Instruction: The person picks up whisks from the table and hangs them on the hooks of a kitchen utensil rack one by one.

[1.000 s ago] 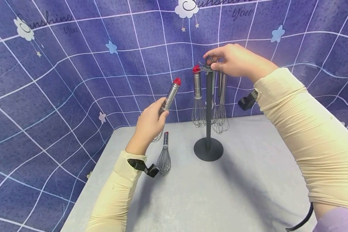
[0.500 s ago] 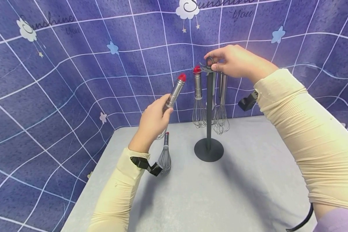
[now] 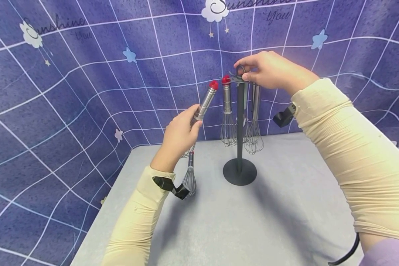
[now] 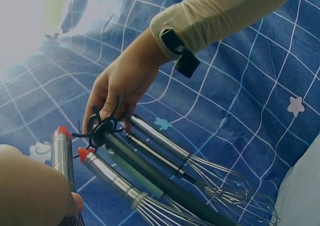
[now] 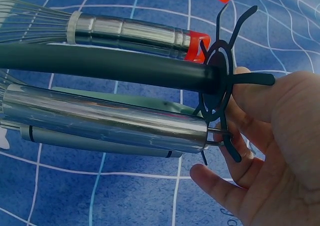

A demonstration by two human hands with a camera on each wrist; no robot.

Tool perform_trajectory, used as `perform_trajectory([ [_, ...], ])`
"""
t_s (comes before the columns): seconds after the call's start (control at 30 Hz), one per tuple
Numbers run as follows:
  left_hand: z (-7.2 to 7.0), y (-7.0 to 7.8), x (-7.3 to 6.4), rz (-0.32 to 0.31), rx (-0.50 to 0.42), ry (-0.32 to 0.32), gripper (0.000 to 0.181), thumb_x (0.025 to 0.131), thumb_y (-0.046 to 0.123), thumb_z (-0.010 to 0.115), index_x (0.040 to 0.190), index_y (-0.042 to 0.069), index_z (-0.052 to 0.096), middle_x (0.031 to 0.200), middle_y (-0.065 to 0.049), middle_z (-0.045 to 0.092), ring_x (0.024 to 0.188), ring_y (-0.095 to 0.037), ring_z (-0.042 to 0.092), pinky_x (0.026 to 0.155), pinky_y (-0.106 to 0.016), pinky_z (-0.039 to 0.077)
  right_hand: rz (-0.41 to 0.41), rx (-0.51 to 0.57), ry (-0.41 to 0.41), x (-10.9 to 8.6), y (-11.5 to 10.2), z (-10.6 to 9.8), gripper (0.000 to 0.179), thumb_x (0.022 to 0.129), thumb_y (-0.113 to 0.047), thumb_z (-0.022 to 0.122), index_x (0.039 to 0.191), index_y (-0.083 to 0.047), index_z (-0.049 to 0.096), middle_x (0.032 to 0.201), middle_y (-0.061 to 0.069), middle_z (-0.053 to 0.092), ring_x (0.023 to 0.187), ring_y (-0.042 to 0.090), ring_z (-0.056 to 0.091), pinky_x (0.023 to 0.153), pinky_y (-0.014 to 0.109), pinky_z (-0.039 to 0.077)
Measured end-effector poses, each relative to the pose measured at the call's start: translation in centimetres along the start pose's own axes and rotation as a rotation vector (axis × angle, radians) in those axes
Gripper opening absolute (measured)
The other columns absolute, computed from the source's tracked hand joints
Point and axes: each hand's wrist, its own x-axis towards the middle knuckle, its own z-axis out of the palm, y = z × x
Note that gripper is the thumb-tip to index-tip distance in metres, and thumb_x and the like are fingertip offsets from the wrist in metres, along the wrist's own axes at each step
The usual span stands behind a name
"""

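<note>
My left hand (image 3: 181,135) grips a whisk (image 3: 207,101) around the lower handle, tilted with its red tip up; most of its wires are behind the hand. At the top of a black hanging rack (image 3: 239,125), my right hand (image 3: 269,70) holds the ring between thumb and fingers. A red-tipped whisk (image 3: 227,99) hangs on the rack's left side, close to the held one but apart from it. More utensils, including a steel-handled whisk (image 5: 110,118) and a pale green handle (image 5: 150,102), hang from other hooks (image 5: 252,79).
Another red-tipped whisk (image 3: 191,177) lies on the grey-white table (image 3: 219,229), partly behind the left wrist camera (image 3: 181,191). The rack's round base (image 3: 249,175) stands on the table. A blue gridded curtain (image 3: 103,74) closes off the back and left.
My left hand has moved right and slightly up, bringing the whisk's red tip near the rack's left side. The right hand stays on the ring.
</note>
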Motion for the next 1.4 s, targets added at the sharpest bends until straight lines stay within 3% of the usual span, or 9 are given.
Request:
perform_trajectory([
  [0.63,0.6,0.7,0.5,-0.006,0.002,-0.016,0.043,0.099,0.026,0.065,0.140,0.019,0.055,0.106,-0.003,0.068,0.088,-0.022,0.063,0.072,-0.047,0.052,-0.015,-0.023,0.013,0.2,0.0,0.0,0.041,0.104,-0.018,0.056,0.144,-0.009,0.054,0.127,0.011,0.066,0.112,0.028,0.063,0.104,0.052,0.042],
  [1.07,1.2,0.8,0.7,0.008,0.016,-0.016,0.044,0.098,0.025,0.066,0.141,0.019,0.055,0.105,-0.003,0.067,0.089,-0.023,0.062,0.074,-0.048,0.053,-0.009,-0.019,0.022,0.1,0.1,0.2,0.041,0.104,-0.018,0.057,0.144,-0.009,0.055,0.126,0.011,0.066,0.110,0.028,0.063,0.101,0.050,0.045],
  [1.4,1.7,1.2,0.6,-0.012,-0.017,-0.029,0.047,0.098,0.025,0.066,0.143,0.019,0.054,0.113,-0.004,0.068,0.098,-0.024,0.065,0.079,-0.048,0.055,-0.010,-0.017,0.021,0.1,0.1,0.2,0.041,0.104,-0.018,0.056,0.144,-0.009,0.054,0.127,0.011,0.066,0.111,0.029,0.063,0.100,0.050,0.045],
])
